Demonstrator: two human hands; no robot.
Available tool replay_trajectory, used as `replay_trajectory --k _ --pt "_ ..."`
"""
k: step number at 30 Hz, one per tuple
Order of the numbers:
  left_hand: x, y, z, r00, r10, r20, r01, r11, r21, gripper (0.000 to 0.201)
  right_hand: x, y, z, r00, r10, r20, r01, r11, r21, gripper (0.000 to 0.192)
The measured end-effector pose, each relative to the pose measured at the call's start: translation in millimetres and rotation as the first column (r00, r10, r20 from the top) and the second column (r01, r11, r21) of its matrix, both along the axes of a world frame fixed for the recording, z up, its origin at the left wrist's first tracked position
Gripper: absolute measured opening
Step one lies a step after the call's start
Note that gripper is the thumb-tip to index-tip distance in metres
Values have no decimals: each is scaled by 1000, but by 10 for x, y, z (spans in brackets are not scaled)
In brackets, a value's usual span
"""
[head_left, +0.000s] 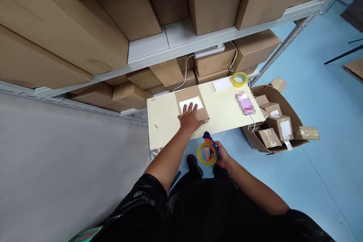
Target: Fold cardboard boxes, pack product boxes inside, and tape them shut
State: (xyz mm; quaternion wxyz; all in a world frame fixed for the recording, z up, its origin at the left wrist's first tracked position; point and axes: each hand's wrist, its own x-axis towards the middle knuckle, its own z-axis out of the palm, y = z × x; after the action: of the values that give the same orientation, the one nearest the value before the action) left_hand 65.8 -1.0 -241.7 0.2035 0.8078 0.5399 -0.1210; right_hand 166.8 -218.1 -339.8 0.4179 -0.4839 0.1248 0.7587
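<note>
A flat cardboard box (202, 112) lies on the cream tabletop, a white label (183, 104) on its upper face. My left hand (189, 119) rests on that box with fingers spread, covering part of the label. Just off the table's front edge, my right hand (222, 155) is wrapped round a tape dispenser (215, 145) in blue and orange. The dispenser carries a roll of yellowish tape (200, 155), and its blue head points toward the table.
The small table (161, 121) also bears a white stack (222, 84), a tape roll (235, 79) and a blurred pinkish item (245, 104). At right, a large carton (255, 144) holds several small boxes. Shelving (147, 55) with cardboard boxes stands behind; a white cable (185, 73) hangs there.
</note>
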Motion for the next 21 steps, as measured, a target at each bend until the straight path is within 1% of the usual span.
replay_trajectory --k 2,4,6,7,9,12,14,16,17,18,19,20,21 --pt "114 -45 49 998 54 -30 -56 997 -57 112 -17 190 -19 995 -68 -69 66 997 -28 36" --pt "184 -105 96 995 91 -45 -95 990 -100 107 16 338 -44 989 -117 -95 111 992 -64 35" --pt "186 -174 136 995 88 -43 -92 989 -114 99 103 443 -68 988 -129 -80 123 989 -79 36" --pt "156 -205 153 997 67 -44 -71 991 -117 95 170 486 -78 990 -122 -72 116 990 -77 36" --pt "42 -243 181 998 -19 -64 10 992 -128 94 347 569 -94 994 -89 -60 85 994 -71 36" --pt "-214 -175 203 974 -216 -75 209 974 -89 92 675 735 -98 999 -12 -50 9 998 -70 31" --pt "-376 -34 192 929 -366 -55 367 930 1 82 885 887 -83 998 37 -46 -40 997 -72 27" --pt "-488 147 143 861 -507 -37 508 856 92 73 1052 1059 -49 993 112 -34 -115 990 -79 25" --pt "-523 234 103 827 -561 -33 561 819 123 74 1114 1143 -26 983 183 -19 -184 979 -88 25" --pt "-545 308 54 803 -596 -29 593 792 145 78 1163 1221 -1 971 238 -7 -238 967 -96 25" --pt "-556 365 0 790 -612 -25 608 778 159 83 1198 1289 26 958 287 5 -285 953 -103 25" --pt "-561 403 -56 789 -614 -19 608 776 165 88 1223 1344 51 947 321 20 -318 942 -104 25" --pt "-561 423 -109 796 -605 -11 597 784 170 92 1241 1384 75 944 326 48 -322 943 -85 24"
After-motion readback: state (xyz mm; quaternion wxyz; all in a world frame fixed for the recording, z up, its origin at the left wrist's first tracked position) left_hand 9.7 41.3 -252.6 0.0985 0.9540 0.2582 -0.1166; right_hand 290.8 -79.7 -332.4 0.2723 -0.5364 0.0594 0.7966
